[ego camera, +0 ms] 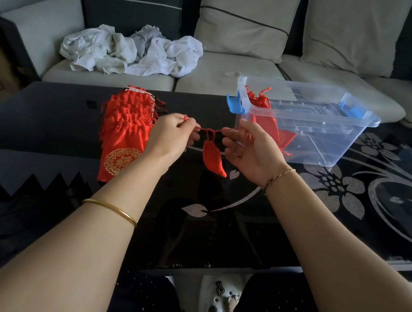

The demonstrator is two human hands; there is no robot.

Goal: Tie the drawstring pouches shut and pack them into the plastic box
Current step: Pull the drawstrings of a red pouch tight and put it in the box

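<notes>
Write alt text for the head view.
A left hand and a right hand each pinch the drawstring of a small red pouch, stretched taut above a dark glass table. A stack of red pouches lies on the left; a clear plastic box holding a few pouches stands on the right.

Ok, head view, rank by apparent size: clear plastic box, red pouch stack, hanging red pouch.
Largest: clear plastic box with blue latches
Then: stack of red satin drawstring pouches
Smallest: hanging red pouch

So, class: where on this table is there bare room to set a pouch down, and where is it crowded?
Free: table in front of the plastic box, and left of the pouch stack. Crowded: between stack and box.
</notes>
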